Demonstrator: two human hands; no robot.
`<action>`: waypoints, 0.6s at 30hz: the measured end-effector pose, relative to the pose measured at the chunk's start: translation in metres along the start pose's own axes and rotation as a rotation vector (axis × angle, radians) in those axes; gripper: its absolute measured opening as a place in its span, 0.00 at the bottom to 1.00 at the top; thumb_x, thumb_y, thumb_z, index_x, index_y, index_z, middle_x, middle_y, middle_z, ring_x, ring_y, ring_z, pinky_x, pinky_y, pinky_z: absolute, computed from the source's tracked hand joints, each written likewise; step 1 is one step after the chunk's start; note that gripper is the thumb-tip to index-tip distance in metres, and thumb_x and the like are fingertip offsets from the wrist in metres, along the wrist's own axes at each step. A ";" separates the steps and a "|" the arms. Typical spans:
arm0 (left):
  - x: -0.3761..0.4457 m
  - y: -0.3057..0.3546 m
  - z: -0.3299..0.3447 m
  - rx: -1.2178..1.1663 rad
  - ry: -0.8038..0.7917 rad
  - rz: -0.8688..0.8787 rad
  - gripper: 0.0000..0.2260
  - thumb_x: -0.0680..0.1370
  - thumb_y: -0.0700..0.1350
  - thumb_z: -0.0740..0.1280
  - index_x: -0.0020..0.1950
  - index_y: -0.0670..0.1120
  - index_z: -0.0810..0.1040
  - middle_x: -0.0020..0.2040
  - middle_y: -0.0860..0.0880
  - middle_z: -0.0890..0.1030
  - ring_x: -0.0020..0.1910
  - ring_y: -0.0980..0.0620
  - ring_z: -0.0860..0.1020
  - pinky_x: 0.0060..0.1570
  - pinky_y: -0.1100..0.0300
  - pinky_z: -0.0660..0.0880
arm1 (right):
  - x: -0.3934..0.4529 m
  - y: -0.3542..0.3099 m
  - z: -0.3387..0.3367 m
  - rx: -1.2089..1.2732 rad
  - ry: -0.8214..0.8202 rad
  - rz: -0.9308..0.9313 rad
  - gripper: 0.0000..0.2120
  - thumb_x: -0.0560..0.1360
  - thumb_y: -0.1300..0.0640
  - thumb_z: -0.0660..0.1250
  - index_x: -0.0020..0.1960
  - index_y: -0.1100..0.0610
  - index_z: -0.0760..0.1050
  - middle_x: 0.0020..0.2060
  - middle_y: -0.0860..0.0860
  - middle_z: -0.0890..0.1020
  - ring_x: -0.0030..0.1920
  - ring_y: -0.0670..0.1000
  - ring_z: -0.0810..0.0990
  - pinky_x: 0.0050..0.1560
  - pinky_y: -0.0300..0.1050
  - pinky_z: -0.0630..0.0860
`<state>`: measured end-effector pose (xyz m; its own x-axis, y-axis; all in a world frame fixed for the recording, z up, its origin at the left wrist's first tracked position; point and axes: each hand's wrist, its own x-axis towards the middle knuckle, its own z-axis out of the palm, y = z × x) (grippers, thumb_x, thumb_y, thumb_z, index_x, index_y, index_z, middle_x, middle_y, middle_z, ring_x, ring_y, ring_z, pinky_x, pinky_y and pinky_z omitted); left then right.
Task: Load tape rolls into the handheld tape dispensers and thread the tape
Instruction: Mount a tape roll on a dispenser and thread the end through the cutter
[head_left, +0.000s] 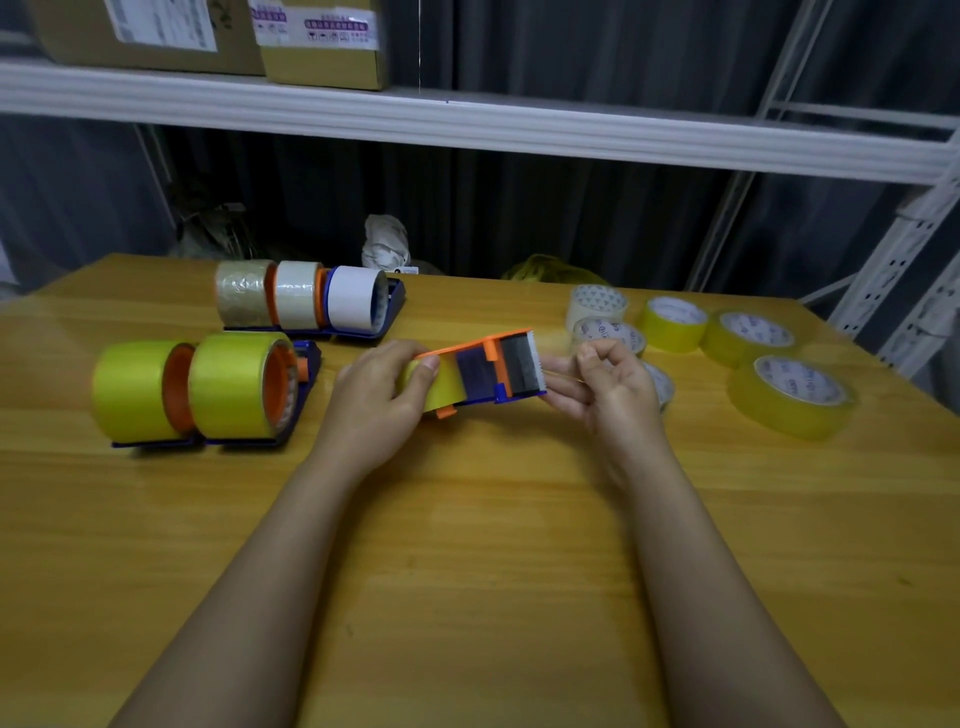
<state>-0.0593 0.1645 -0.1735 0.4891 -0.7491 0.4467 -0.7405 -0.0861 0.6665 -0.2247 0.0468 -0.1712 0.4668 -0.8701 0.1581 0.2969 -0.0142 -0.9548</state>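
Head view: mid-bench, the left hand gripped the yellow roll seated in the orange dispenser; the right hand pinched the tape end past its cutter. Pulling straight and taut would likely keep it centred.

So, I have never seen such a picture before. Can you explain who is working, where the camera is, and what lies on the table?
There is no machine; a person works with bare hands. The camera sits on the person's head and looks down. The left hand grips a yellow tape roll in an orange and blue dispenser. The right hand pinches the tape end by its blade. On the wooden table, loaded dispensers stand left, loose rolls lie right.
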 end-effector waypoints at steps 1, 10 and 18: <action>0.000 0.001 0.001 -0.022 0.011 -0.002 0.12 0.81 0.49 0.59 0.58 0.45 0.76 0.53 0.50 0.78 0.54 0.52 0.73 0.59 0.47 0.69 | 0.001 -0.001 -0.001 0.024 0.014 0.002 0.08 0.82 0.60 0.57 0.44 0.57 0.69 0.41 0.54 0.86 0.42 0.52 0.85 0.43 0.43 0.82; 0.004 -0.008 0.002 -0.051 0.112 0.053 0.15 0.77 0.54 0.58 0.51 0.47 0.79 0.44 0.55 0.77 0.46 0.57 0.72 0.50 0.49 0.70 | 0.000 -0.004 -0.006 -0.082 0.172 -0.058 0.06 0.76 0.62 0.68 0.52 0.57 0.77 0.43 0.51 0.85 0.41 0.46 0.83 0.38 0.40 0.80; 0.008 -0.018 -0.009 -0.005 0.264 0.033 0.14 0.77 0.52 0.60 0.47 0.44 0.79 0.41 0.50 0.79 0.43 0.50 0.76 0.47 0.45 0.73 | 0.008 -0.005 -0.015 -0.074 0.422 -0.128 0.07 0.80 0.63 0.60 0.57 0.57 0.73 0.41 0.53 0.82 0.31 0.45 0.78 0.29 0.37 0.76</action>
<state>-0.0377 0.1661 -0.1769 0.5682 -0.5543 0.6082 -0.7563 -0.0604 0.6514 -0.2348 0.0330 -0.1689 0.0450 -0.9837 0.1738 0.2626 -0.1562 -0.9522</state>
